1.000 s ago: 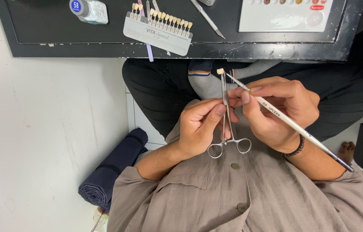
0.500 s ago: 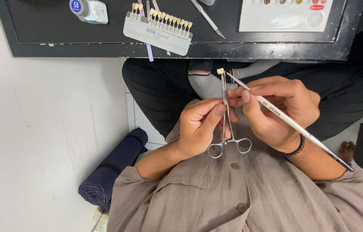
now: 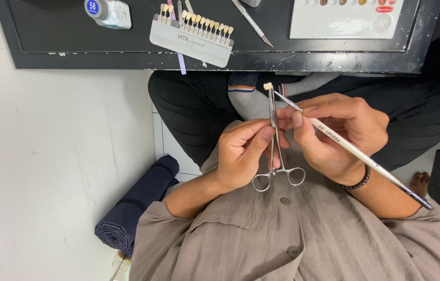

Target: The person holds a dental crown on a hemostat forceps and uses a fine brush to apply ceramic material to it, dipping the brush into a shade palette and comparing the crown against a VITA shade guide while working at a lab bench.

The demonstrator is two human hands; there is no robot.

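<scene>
Pinching steel forceps [image 3: 277, 151] in left hand [image 3: 240, 153] fingers, right hand [image 3: 334, 130] fingers gripping brush [image 3: 355, 153], tip at clamped tooth [image 3: 268, 86]

Bright, even indoor light; a sharp picture with little shadow.

The light is soft and diffuse, seemingly from above, so the pale wall [image 3: 48, 156] at the left reads nearly white without burning out. Shadows are faint: a dim band under the dark surface [image 3: 220, 61] and soft shading between the left hand [image 3: 240, 153] and the right hand [image 3: 337, 135]. The metal clamp [image 3: 277, 151] catches small glints along its arms and rings, and the thin brush [image 3: 355, 152] shows a pale sheen. Focus holds from surface to shirt, with no motion blur on the fingers [image 3: 261, 138]. The dark trousers and right edge sink into near black, losing detail. Straight edges bow only slightly towards the corners.
</scene>
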